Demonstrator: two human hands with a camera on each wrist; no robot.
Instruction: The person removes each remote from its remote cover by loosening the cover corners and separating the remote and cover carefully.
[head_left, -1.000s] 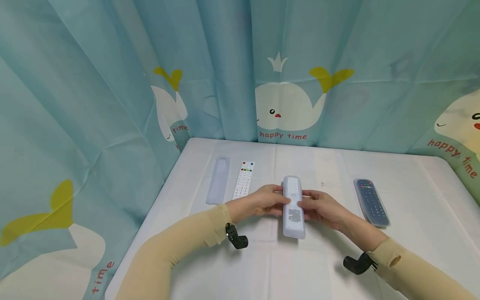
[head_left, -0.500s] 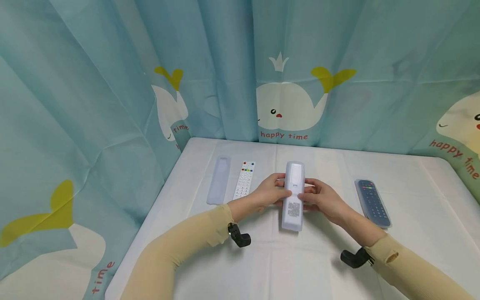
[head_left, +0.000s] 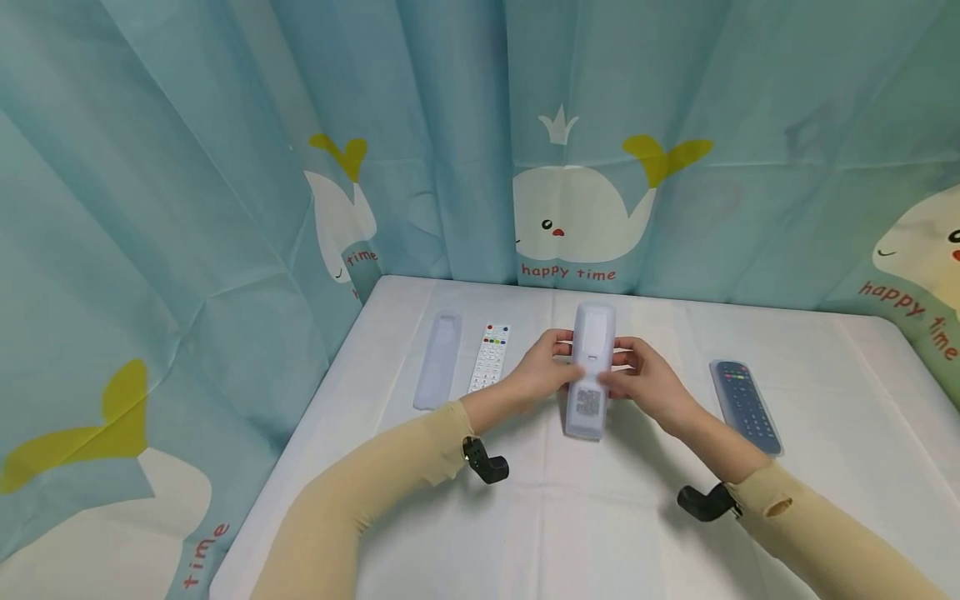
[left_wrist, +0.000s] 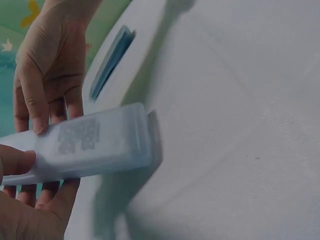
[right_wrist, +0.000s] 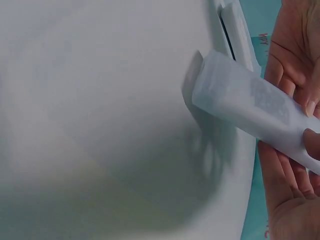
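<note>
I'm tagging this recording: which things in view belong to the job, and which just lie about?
Belonging to the job:
left hand and right hand, gripping
covered white remote, back up

Seemingly lying about, though possibly related:
bare white remote
translucent sleeve
covered dark remote

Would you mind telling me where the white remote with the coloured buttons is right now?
In the head view, the white remote lies on the left of the table, between the translucent sleeve and the left hand.
</note>
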